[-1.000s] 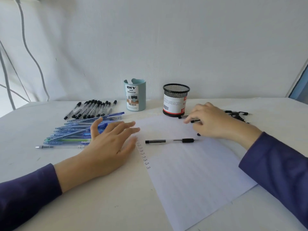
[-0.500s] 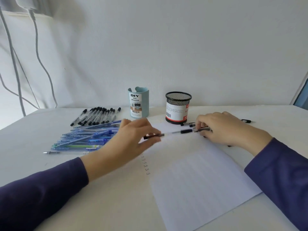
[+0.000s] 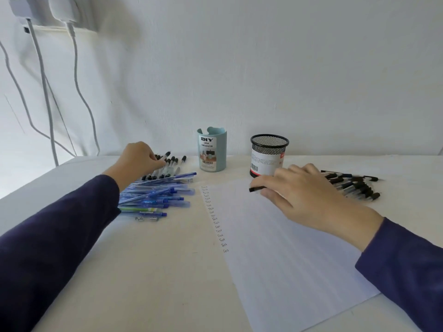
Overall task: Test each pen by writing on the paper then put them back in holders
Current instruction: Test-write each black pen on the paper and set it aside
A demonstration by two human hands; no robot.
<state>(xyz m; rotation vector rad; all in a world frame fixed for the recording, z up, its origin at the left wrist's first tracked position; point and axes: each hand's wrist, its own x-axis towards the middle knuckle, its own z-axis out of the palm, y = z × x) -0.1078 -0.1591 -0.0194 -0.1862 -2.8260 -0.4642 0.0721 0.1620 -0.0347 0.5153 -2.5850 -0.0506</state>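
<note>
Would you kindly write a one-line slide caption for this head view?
Left hand pinches a pen in the black-pen row; right hand holds another pen over the paper.

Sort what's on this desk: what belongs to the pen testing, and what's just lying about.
Job: paper; blue pens; row of black pens; left hand pinching a clear-barrelled pen there; right hand holding a black pen; black pen pile on the right; teal organizer; mesh cup.
Lying about: white cables and plugs on the wall.
</note>
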